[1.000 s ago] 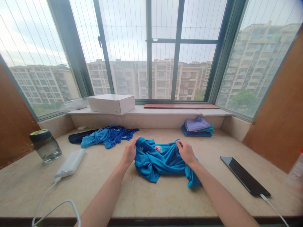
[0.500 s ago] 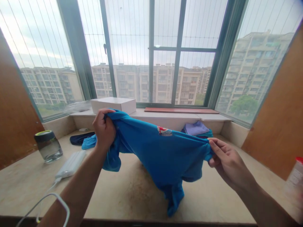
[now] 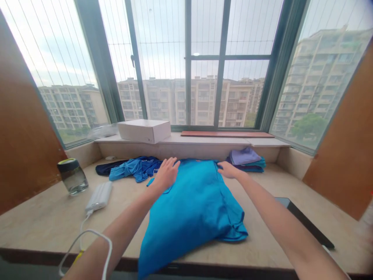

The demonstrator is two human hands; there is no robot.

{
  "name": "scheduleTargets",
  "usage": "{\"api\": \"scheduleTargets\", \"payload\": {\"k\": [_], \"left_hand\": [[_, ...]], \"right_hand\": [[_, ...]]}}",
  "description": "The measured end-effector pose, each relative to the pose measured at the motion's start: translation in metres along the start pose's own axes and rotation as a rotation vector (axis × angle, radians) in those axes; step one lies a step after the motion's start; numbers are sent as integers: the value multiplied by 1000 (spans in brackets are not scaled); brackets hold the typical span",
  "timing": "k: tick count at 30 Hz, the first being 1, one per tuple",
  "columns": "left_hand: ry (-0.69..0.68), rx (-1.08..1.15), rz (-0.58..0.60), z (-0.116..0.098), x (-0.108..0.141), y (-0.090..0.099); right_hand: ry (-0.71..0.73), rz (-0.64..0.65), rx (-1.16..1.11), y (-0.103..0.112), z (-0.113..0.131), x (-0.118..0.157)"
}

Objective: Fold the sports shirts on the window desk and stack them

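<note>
A blue T-shirt (image 3: 186, 206) lies spread over the counter, its near end hanging past the front edge. Its far end lies between my two hands. My left hand (image 3: 167, 173) rests at the shirt's far left side, fingers stretched out and gripping nothing. At the far right edge of the shirt is my right hand (image 3: 229, 170), its fingertips touching the cloth and its fingers apart. Part of the shirt's left side is hidden behind my left forearm.
Crumpled blue clothes (image 3: 136, 168) lie at the back left, a folded stack (image 3: 246, 158) at the back right. A bottle (image 3: 72, 177) and a cabled power bank (image 3: 99, 197) stand left. A dark flat device (image 3: 305, 223) lies right. A white box (image 3: 144, 131) sits on the sill.
The T-shirt, held up in the air between both hands before, now lies on the counter. My hands have moved closer together and my left hand has let go of the cloth.
</note>
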State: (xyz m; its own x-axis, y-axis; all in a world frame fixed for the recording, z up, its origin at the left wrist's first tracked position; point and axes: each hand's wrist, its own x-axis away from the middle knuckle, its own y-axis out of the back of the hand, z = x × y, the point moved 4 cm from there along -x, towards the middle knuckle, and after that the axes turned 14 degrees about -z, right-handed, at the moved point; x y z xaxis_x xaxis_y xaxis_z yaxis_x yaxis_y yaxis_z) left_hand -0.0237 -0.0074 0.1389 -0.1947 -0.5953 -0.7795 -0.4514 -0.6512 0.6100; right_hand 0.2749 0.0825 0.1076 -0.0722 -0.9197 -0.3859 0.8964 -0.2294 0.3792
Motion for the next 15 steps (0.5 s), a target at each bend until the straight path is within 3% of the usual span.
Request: {"api": "scheduleTargets", "payload": {"k": [3,6,8,11,15], "left_hand": [[-19,82,271,-22,58,-5],[-30,181,485,-48,112,8],[-25,201,581,-57,139,17],[7,210,656,-55,161,25],[4,218,631,-42,161,27]], "right_hand": [[56,177,119,-2,-32,44],[202,370,343,4,-61,87],[255,431,461,14,-77,110],[260,391,485,33,-86,138],[293,378,525,52,-80,182]]}}
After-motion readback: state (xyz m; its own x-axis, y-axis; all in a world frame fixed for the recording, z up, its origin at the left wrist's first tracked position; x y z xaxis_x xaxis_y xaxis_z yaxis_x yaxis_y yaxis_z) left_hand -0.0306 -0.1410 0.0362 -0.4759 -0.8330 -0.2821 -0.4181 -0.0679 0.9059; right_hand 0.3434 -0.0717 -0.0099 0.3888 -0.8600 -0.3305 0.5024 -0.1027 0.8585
